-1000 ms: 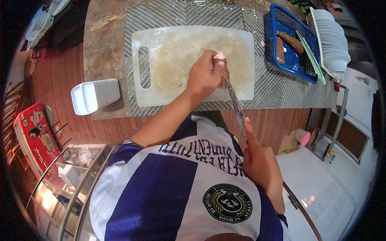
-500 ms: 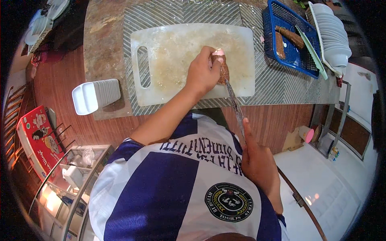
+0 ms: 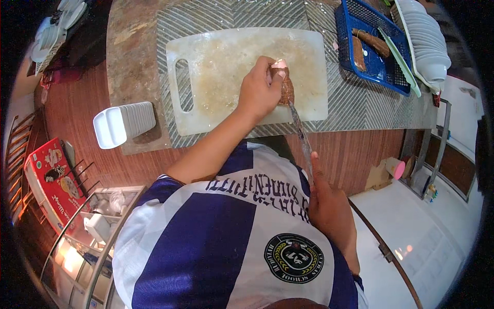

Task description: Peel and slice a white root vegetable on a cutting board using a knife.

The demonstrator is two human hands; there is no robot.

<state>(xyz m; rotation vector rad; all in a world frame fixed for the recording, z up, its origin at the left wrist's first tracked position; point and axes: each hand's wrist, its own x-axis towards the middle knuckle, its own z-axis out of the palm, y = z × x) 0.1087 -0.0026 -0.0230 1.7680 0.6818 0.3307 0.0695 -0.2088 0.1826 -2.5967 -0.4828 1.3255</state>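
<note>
My left hand is closed round a brown, rough-skinned cassava root over the white cutting board. A pale pinkish patch shows at the root's far end, beside my thumb. In my right hand, low and close to my shirt, is the handle of a long knife. Its dark, stained blade points away from me, and the tip meets the near end of the root. Most of the handle is hidden by my fingers.
A blue plastic basket at the far right holds more roots and a pale green knife-shaped thing. Beside it stands a rack of white bowls. Stacked white trays sit at the table's left edge. A patterned mat lies under the board.
Both hands, the root and the knife keep nearly the same pose. The whole view has shifted only slightly.
</note>
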